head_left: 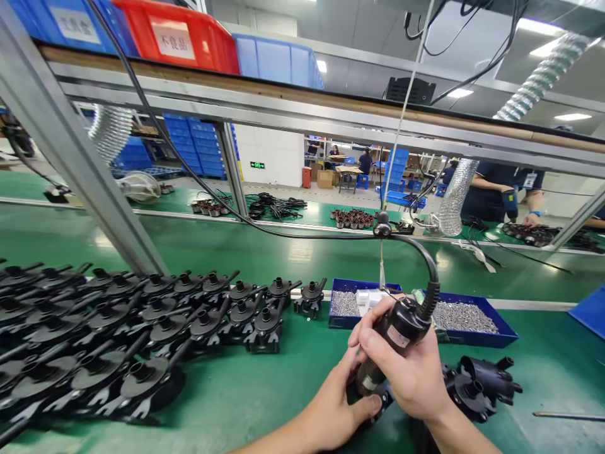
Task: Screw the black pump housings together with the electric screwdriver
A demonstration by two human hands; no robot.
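My right hand (418, 375) is wrapped around a black electric screwdriver (401, 331), which points down at a tilt. A thick cable leaves its top and joins a hanging cord. Below it, my left hand (333, 400) grips a small black plastic housing (385, 403) against the green bench, thumb on its near side. Both hands and the tool cover most of this housing, and the screwdriver's tip is hidden. More black plastic housings (486, 388) lie just right of my right hand. Behind the hands, a blue screw tray (501, 340) holds small metal screws.
Rows of black pump-like housings (165, 328) fill the bench's left side. A second blue tray (340, 323) holds tiny metal pieces. A thin metal rod (567, 415) lies at right. Across the bench, a co-worker (491, 189) holds a drill. Red bin (189, 38) overhead.
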